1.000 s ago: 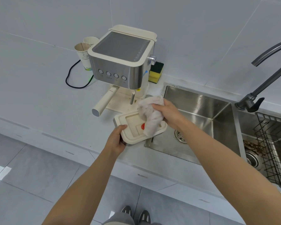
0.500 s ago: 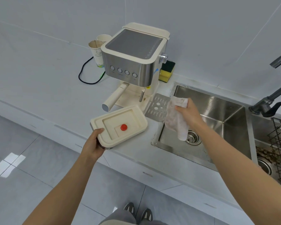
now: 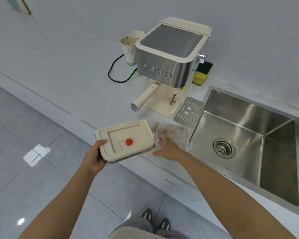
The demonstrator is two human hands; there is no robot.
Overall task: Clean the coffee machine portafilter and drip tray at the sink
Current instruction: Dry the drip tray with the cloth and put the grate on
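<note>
Holding the drip tray (image 3: 138,133) in front of the coffee machine (image 3: 169,56), partly off the tabletop (image 3: 76,80) edge, our left hand (image 3: 95,156) grips its near-left corner, thumb over the rim. Our right hand (image 3: 167,149) sits on the cloth (image 3: 176,133) front-right of the machine, fingers curled into its bunched edge. The tray's long axis runs roughly across the machine's front, so we judge the left hand is placed to push it back in.

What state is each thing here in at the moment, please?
drip tray, uncovered, gripped by left hand
grate, removed, flat on counter
cloth, on counter, held by right hand
portafilter, mounted in coffee machine
paper cup, upright
</note>
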